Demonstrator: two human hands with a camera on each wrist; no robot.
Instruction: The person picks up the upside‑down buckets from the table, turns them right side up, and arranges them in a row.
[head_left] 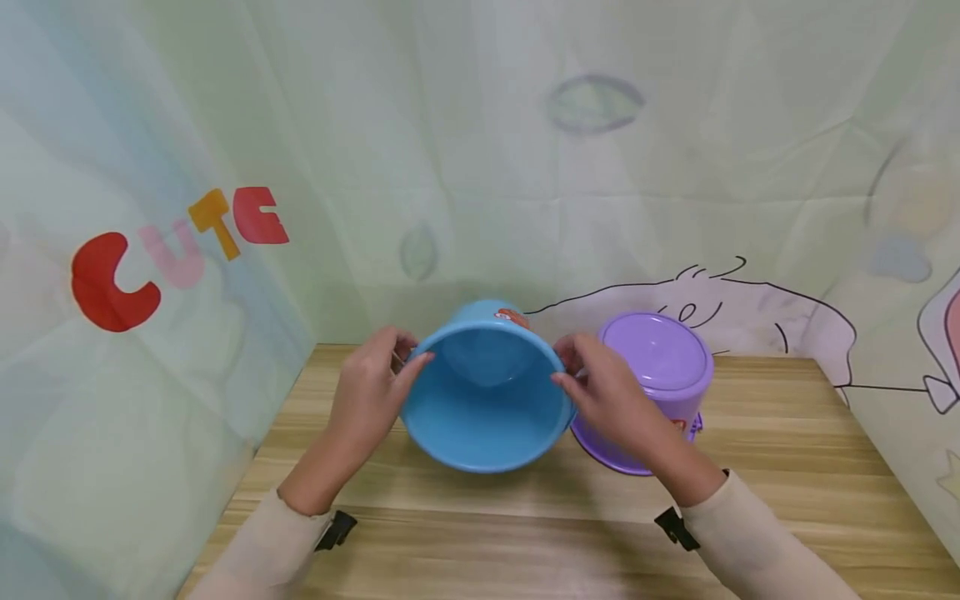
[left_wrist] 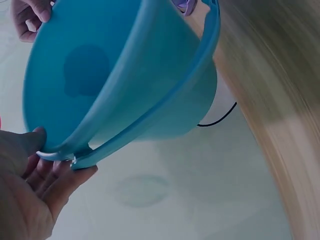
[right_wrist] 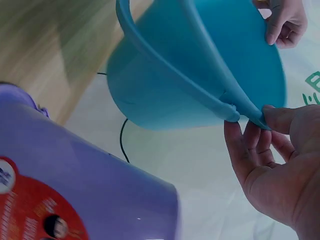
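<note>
A blue plastic bucket [head_left: 487, 417] is tilted, its mouth facing me, and nothing shows inside it. My left hand [head_left: 372, 379] pinches the rim on the left, thumb inside and fingers outside. On the opposite side, my right hand [head_left: 603, 392] pinches the rim in the same way. The bucket's blue handle [left_wrist: 150, 112] hangs along the outer wall, its ends joining the rim close to the fingers, as both wrist views show. A purple bucket [head_left: 656, 354] stands upside down, its base up, just right of the blue one and partly behind my right hand.
The wooden table [head_left: 480, 550] runs beneath both buckets. A printed curtain [head_left: 480, 150] hangs behind it and along the sides, close to the table's back edge. On the purple bucket is a red label [right_wrist: 40, 210].
</note>
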